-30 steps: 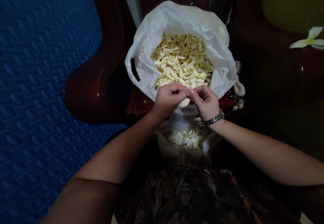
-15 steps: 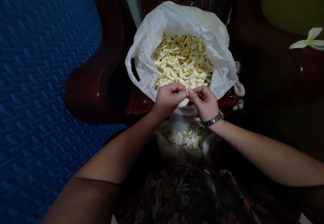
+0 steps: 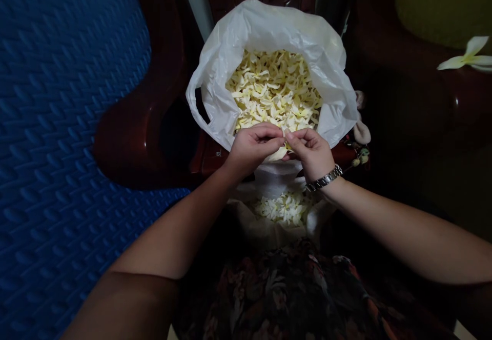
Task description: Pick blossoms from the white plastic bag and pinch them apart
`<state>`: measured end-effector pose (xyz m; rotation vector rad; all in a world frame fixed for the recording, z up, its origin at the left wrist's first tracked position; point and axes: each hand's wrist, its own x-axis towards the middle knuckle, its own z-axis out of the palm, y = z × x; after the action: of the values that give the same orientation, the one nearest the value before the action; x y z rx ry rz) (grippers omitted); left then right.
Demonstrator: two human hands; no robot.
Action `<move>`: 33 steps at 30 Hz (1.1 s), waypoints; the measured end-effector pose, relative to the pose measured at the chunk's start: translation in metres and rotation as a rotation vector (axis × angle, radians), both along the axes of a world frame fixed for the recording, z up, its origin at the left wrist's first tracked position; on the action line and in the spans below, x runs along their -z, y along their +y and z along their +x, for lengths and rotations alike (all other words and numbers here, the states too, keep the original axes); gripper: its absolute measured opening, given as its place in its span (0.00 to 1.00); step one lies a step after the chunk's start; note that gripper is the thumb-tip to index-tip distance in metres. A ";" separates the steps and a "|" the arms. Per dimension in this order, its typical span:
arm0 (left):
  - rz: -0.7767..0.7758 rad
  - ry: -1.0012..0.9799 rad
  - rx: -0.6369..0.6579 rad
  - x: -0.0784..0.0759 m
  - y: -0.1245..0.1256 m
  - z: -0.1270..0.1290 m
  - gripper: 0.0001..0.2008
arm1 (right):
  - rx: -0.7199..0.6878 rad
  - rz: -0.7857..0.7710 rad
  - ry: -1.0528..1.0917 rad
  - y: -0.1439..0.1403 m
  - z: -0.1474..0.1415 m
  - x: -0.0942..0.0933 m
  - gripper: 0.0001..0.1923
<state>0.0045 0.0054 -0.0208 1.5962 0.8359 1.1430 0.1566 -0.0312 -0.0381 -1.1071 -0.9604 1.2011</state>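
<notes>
Between the fingertips of both hands is a pale yellow-white flower (image 3: 277,154), partly covered by the fingers. My left hand (image 3: 253,147) pinches it from the left, and my right hand (image 3: 310,150), with a metal watch (image 3: 325,178) on the wrist, pinches it from the right. Just beyond them, a white plastic bag (image 3: 221,81) gapes wide, full of loose yellow-white flowers (image 3: 274,86). Below my hands, nearer my lap, a second pale bag (image 3: 265,232) holds whiter flowers (image 3: 286,207).
The large bag rests on dark red polished wooden furniture (image 3: 125,140). On the left spreads a blue textured mat (image 3: 69,140). A single flower (image 3: 467,60) lies on dark wood at the far right. Small buds (image 3: 361,158) sit beside the bag's right side.
My fingers have shifted slightly on the flower, and the right hand has turned a little. The whole view has slid slightly; the bags look unchanged.
</notes>
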 end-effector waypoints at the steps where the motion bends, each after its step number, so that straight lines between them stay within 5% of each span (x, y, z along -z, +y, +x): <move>1: -0.002 0.002 -0.001 0.000 0.000 0.000 0.02 | -0.003 -0.007 0.001 0.000 0.000 0.000 0.27; 20: -0.009 -0.002 0.010 0.001 0.000 -0.001 0.03 | 0.006 -0.032 0.005 0.000 0.000 0.001 0.26; 33: -0.248 -0.104 -0.061 -0.004 -0.003 0.004 0.02 | 0.067 0.180 -0.141 -0.002 -0.006 0.005 0.26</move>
<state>0.0081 0.0028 -0.0171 1.3053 0.9247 1.1079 0.1508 -0.0335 -0.0432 -1.0817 -1.1083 0.9723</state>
